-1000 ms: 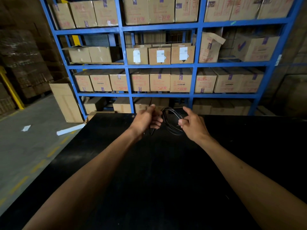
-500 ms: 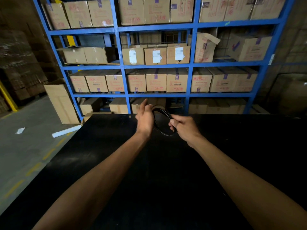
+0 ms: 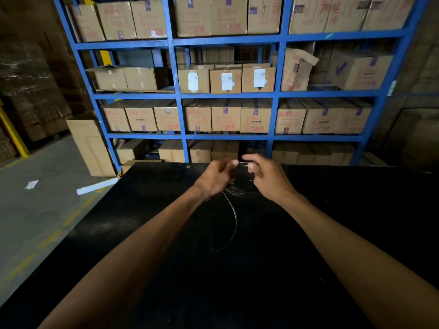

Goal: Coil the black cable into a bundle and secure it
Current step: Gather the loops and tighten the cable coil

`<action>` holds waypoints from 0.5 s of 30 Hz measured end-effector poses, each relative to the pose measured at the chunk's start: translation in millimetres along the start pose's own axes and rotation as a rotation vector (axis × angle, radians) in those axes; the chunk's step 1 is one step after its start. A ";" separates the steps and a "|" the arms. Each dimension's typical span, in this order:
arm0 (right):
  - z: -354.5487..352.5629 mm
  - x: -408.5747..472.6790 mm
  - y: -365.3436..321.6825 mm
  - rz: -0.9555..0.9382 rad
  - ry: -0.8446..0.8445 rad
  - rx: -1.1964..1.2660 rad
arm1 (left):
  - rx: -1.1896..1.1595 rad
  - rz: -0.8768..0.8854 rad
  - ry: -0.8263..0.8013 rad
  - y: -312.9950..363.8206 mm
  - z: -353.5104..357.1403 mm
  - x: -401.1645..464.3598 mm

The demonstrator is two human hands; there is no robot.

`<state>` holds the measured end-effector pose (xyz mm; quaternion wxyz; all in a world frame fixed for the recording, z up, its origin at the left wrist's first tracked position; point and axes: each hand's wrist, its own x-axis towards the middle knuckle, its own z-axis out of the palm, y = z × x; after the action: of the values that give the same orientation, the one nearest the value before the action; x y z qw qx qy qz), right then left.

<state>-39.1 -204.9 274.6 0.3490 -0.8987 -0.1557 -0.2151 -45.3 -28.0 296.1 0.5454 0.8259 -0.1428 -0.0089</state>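
Head view: both hands are raised over the far middle of the flat black worktop point(image 3: 147, 210), close to its far edge. The left hand point(image 3: 215, 178) is curled shut around the left side of the thin black cable point(image 3: 235, 216), where several turns are gathered into a small coil. The right hand point(image 3: 270, 178) pinches the top right of the same coil between thumb and forefinger. The two hands are near each other, not touching, with the coil spanning the gap.

The coil stands roughly upright, its opening facing the camera. A loose tail leaves the coil's lower left and curves down toward the near edge, its long axis running far-to-near; the tail's end fades into the dark surface and cannot be made out.

Behind the far edge stands blue metal shelving point(image 3: 180, 115) loaded with brown cardboard boxes point(image 3: 255, 116).
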 end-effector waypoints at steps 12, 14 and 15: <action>4.2 10.5 -4.0 0.366 0.180 0.642 | 0.035 0.149 0.165 -10.4 18.1 9.1; 8.9 12.7 -4.9 0.454 0.214 0.729 | 0.048 0.154 0.269 -15.0 24.7 10.3; 10.5 13.0 -3.9 0.459 0.214 0.706 | 0.040 0.145 0.311 -16.5 28.1 10.9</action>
<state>-26.6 -193.1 276.2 0.6880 -0.7081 0.0212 -0.1573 -35.9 -49.9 271.3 0.5435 0.8156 -0.1159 0.1614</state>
